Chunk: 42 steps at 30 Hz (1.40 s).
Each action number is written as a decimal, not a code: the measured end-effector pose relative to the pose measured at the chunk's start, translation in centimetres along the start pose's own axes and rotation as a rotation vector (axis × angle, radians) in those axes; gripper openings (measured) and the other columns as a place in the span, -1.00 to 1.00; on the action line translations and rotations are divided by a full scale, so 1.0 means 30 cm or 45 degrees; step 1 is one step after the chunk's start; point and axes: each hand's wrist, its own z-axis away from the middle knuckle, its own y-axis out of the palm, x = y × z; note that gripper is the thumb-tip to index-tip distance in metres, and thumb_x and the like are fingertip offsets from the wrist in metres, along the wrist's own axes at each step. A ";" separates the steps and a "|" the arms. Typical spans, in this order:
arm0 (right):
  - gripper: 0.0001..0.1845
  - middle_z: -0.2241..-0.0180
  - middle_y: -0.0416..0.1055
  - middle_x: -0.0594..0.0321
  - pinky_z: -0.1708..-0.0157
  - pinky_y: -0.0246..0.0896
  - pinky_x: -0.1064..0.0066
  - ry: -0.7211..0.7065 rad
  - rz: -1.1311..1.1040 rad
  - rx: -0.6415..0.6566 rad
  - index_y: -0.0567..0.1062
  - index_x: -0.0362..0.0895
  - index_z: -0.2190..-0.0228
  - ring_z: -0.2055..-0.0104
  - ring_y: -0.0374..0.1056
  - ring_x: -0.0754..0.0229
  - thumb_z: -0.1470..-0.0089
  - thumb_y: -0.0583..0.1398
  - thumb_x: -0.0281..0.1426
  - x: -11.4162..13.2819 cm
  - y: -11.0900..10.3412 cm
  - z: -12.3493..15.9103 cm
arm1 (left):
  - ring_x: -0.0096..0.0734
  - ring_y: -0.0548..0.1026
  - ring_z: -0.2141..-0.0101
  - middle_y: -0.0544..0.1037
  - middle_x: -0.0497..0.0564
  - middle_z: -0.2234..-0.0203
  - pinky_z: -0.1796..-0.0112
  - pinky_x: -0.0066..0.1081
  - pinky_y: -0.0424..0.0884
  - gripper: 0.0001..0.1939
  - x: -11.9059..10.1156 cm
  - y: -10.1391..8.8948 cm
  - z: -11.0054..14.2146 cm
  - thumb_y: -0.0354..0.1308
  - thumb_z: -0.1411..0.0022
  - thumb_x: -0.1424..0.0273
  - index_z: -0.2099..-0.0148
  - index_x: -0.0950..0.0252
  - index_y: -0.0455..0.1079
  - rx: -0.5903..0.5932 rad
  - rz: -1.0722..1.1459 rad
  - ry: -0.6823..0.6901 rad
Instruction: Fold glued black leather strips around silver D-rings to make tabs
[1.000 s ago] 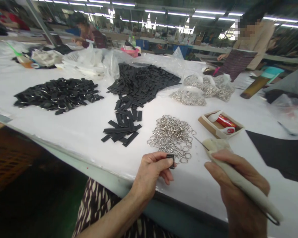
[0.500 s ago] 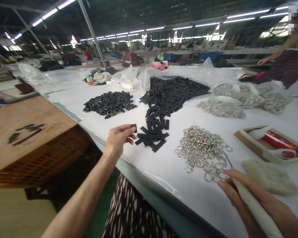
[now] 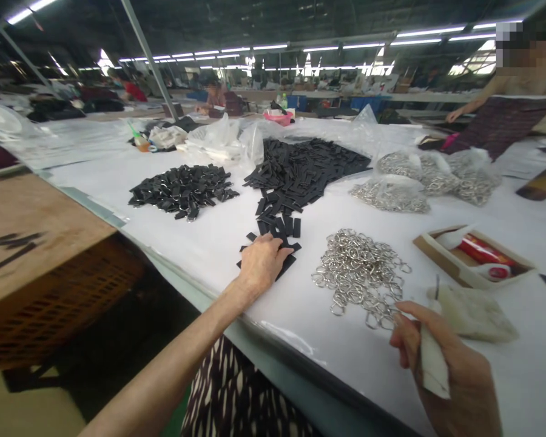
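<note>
Your left hand is down on the small near bunch of black strips, which lies near the middle of the white table. Its fingers are partly spread and bent over the strips; you cannot tell from here whether they have closed on one, since the back of the hand hides the tips. The larger heap of strips lies just beyond, on the far side.

Your right hand, to the near right, is curled round a pale-handled tool, its thin tip seeming to point up and away. The thumb and forefinger are nearly together beside the right edge of the loose metal rings; whether they pinch a ring is too small to tell. The pale block sits just beyond that hand, with the open box farther off.

The step in hand looks like picking up a strip. To do it well, take one by its end and feel for a second stuck beneath, as they overlap. Keep the tool's tip turned away from your fingers, and hold the handle lightly so your thumb and forefinger can work. The ringed pieces lie well apart, to the left.
</note>
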 end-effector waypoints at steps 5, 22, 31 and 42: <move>-0.83 0.47 0.45 0.27 0.47 0.26 0.46 0.056 0.155 0.035 0.41 -0.10 0.30 0.50 0.39 0.22 -0.12 0.12 -0.28 -0.035 -0.004 0.001 | 0.12 0.48 0.19 0.52 0.31 0.21 0.25 -0.10 0.36 -0.64 -0.073 0.004 -0.095 0.06 -0.16 0.18 0.20 0.37 0.47 0.183 -0.291 -0.033; -0.72 0.58 0.33 0.19 0.47 0.05 0.35 -0.556 0.577 0.269 0.43 -0.18 0.39 0.50 0.22 0.09 -0.08 -0.04 -0.63 -0.009 0.058 -0.017 | -0.39 0.47 0.50 0.54 -0.02 0.57 0.45 -0.46 0.35 -0.79 -0.126 -0.038 0.046 0.07 -0.10 0.33 0.48 0.31 0.44 0.490 0.862 -0.059; -0.70 0.63 0.33 0.23 0.53 -0.02 0.38 -0.660 0.689 0.163 0.43 -0.22 0.36 0.58 0.26 0.13 -0.08 -0.06 -0.66 0.009 0.070 -0.025 | -0.39 0.54 0.57 0.59 0.05 0.50 0.61 -0.53 0.42 -0.78 -0.175 0.038 0.167 0.22 -0.02 0.46 0.22 0.35 0.37 0.913 1.903 -0.509; -0.79 0.43 0.45 0.25 0.44 0.22 0.43 -0.186 0.137 0.134 0.35 -0.12 0.26 0.44 0.37 0.19 -0.02 0.06 -0.55 -0.003 0.018 -0.039 | -0.43 0.52 0.47 0.57 0.04 0.49 0.54 -0.53 0.46 -0.89 -0.200 0.061 0.206 0.22 -0.01 0.45 0.35 0.37 0.42 0.798 1.897 -0.506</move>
